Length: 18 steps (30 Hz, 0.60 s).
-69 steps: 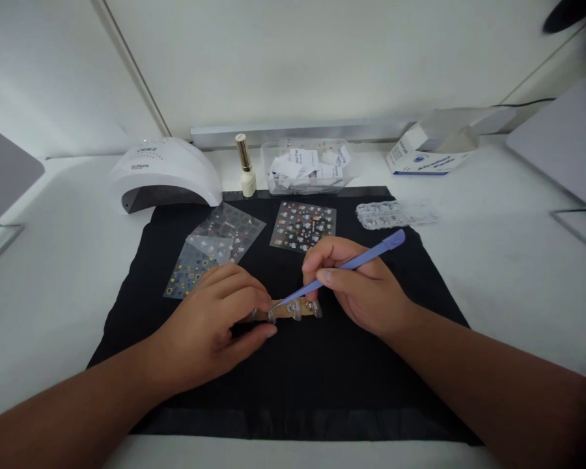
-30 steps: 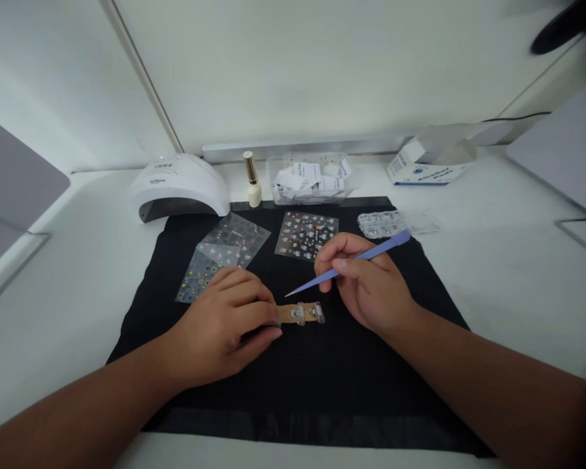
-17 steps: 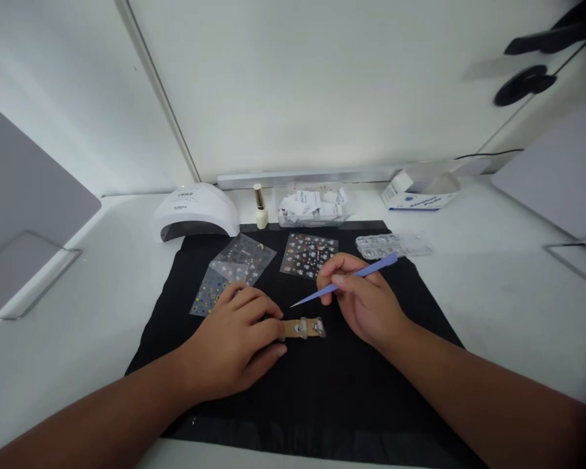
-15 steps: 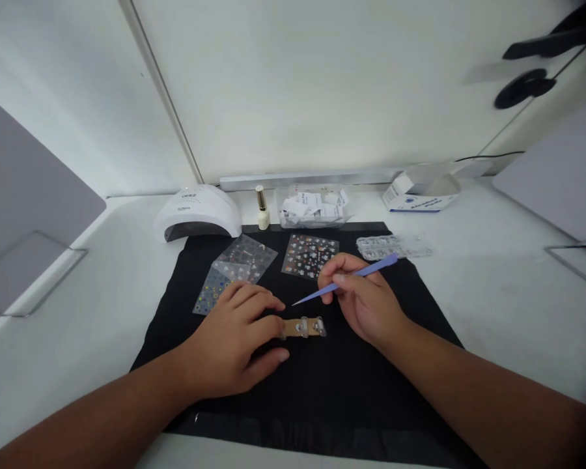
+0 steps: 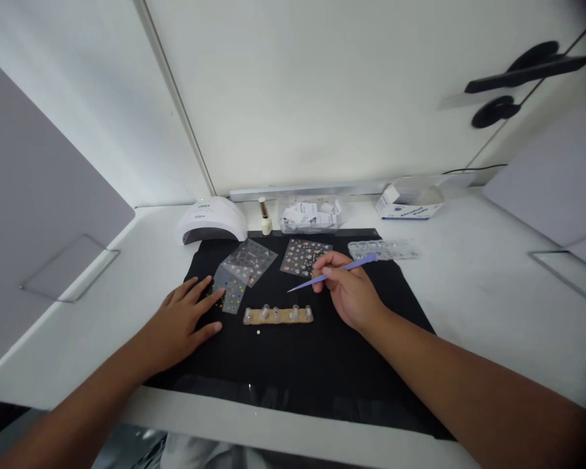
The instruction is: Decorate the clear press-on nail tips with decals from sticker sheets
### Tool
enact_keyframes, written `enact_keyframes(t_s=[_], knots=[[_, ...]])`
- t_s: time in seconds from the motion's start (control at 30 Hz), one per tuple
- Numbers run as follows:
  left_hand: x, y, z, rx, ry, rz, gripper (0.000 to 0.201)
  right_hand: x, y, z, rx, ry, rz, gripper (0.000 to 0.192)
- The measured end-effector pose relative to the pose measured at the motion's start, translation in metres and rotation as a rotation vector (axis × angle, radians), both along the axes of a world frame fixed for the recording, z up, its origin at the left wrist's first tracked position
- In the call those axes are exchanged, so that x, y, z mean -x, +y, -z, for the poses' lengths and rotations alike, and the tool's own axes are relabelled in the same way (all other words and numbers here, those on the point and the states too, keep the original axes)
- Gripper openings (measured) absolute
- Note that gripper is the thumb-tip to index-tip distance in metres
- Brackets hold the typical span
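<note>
Strip: tan, five clear pieces along it; flat on the black mat, between the hands and apart from the fingers of both. Left hand: palm down at the mat's left side, fingers spread, holding nothing; index finger over the edge of the dotted sheet, thumb pointing toward the strip's left end. Right hand: turned inward, forearm slanting in from the lower right; fingers pinching the purple tool, its point directed left, just beyond the strip, contact with the mat uncertain.
</note>
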<state>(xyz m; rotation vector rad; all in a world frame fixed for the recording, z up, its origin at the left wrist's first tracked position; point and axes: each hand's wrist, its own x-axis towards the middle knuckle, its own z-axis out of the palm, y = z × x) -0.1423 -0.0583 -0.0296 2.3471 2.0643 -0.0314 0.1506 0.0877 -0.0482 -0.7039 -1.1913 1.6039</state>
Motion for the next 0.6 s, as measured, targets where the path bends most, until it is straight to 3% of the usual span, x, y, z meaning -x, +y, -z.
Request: enact_keyframes(t_s=[0.1, 0.27, 0.43, 0.6], knots=[[0.004, -0.038, 0.012, -0.058, 0.029, -0.065, 0.053, 0.0, 0.001, 0.0, -0.011, -0.007, -0.001, 0.006], [-0.001, -0.082, 0.007, -0.035, -0.038, -0.062, 0.049, 0.0, 0.002, 0.0, -0.015, -0.018, -0.006, 0.006], [-0.006, -0.084, 0.002, -0.033, -0.075, -0.083, 0.071, 0.001, 0.004, 0.001, -0.043, -0.032, 0.016, 0.005], [-0.011, -0.087, 0.004, 0.039, -0.073, 0.019, 0.083, -0.002, 0.003, -0.002, -0.071, -0.027, 0.038, 0.005]])
